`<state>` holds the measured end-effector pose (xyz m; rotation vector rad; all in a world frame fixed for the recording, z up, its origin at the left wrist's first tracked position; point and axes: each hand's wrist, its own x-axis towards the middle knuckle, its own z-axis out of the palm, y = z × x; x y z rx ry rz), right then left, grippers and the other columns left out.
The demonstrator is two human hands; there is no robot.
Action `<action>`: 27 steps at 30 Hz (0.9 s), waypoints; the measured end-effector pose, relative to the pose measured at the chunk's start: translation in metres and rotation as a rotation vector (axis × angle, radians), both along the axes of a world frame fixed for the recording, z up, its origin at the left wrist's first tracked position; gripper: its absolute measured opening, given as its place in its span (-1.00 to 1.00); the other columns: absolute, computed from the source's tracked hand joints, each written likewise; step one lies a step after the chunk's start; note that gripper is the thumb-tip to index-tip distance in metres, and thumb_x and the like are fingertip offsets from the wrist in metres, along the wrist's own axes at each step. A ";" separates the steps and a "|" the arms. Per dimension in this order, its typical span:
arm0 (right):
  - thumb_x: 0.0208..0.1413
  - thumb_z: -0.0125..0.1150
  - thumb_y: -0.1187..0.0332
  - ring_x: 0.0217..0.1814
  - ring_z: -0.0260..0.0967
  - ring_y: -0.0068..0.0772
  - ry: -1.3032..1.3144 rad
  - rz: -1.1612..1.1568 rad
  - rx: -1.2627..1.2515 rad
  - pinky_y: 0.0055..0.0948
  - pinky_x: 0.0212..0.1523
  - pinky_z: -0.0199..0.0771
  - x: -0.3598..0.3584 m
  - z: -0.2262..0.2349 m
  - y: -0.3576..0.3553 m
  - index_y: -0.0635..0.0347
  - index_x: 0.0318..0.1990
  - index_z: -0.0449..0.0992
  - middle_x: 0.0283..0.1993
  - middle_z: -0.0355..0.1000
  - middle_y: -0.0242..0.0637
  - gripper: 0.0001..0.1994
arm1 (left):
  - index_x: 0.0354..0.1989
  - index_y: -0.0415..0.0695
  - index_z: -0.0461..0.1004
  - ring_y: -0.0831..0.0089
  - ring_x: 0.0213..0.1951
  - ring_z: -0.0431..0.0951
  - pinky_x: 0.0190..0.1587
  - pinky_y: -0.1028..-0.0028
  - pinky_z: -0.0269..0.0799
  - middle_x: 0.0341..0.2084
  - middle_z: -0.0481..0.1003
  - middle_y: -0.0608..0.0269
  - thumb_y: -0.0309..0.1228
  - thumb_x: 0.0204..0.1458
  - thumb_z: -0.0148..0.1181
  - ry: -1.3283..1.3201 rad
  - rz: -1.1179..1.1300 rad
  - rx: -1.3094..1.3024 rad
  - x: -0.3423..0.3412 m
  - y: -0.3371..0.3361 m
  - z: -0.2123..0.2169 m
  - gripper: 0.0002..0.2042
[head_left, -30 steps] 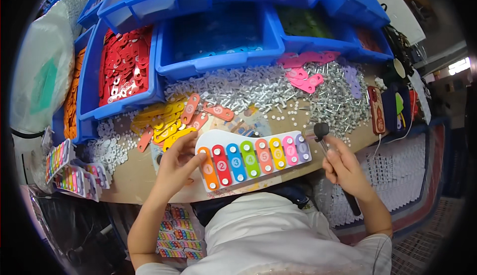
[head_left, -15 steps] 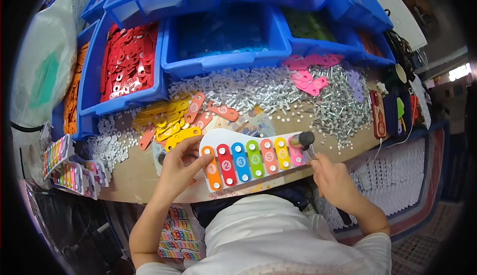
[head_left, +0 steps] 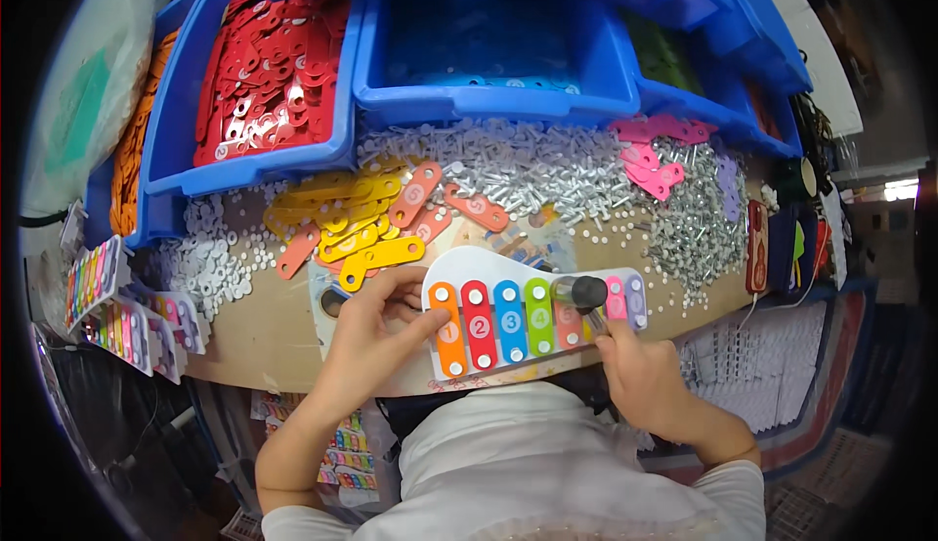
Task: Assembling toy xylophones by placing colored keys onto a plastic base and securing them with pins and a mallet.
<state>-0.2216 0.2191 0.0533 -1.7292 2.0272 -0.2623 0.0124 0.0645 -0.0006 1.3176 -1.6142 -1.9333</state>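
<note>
A toy xylophone with a white board and coloured bars lies near the bench's front edge, its bars running from orange at the left to purple at the right. My left hand grips the board's left end, thumb on top beside the orange bar. In my right hand is a hammer with a dark head, held over the upper ends of the salmon and yellow bars. The hammer hides much of the yellow bar; whether it touches a pin cannot be made out. Round white pin heads show on the bars.
Loose yellow bars and salmon bars lie behind the xylophone, with heaps of metal pins and white washers around. Blue bins line the back. Finished xylophones stack at left; a red phone lies at right.
The hammer has moved left over the xylophone, from the pink bar to the salmon and yellow ones. My left hand keeps its hold. The whole view has shifted slightly.
</note>
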 end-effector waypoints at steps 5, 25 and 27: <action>0.25 -0.03 0.40 -0.64 0.38 0.02 -0.081 0.025 0.048 -0.07 -0.60 0.30 0.013 0.006 -0.007 0.29 -0.16 0.37 -0.65 0.37 -0.10 -0.86 | -0.01 -0.31 0.43 0.58 -0.26 0.46 -0.17 0.59 0.42 -0.30 0.48 0.27 -0.49 -0.02 0.32 0.041 0.012 -0.019 0.000 0.001 0.001 -0.61; 0.21 0.07 0.35 -0.70 0.39 -0.26 0.065 0.252 -0.008 -0.26 -0.70 0.33 0.040 0.009 -0.039 0.24 -0.23 0.36 -0.67 0.33 -0.29 -0.86 | -0.07 -0.33 0.43 0.51 -0.36 0.44 -0.24 0.51 0.41 -0.37 0.48 0.22 -0.37 -0.03 0.33 -0.003 -0.023 -0.125 -0.002 0.001 -0.003 -0.61; 0.26 -0.05 0.37 -0.70 0.34 -0.18 -0.027 0.257 -0.084 -0.23 -0.65 0.29 0.031 0.012 -0.034 0.26 -0.17 0.39 -0.60 0.36 -0.16 -0.85 | -0.01 -0.29 0.41 0.64 -0.30 0.44 -0.24 0.60 0.40 -0.29 0.47 0.27 -0.42 0.00 0.33 -0.071 -0.128 -0.153 0.001 -0.004 0.007 -0.61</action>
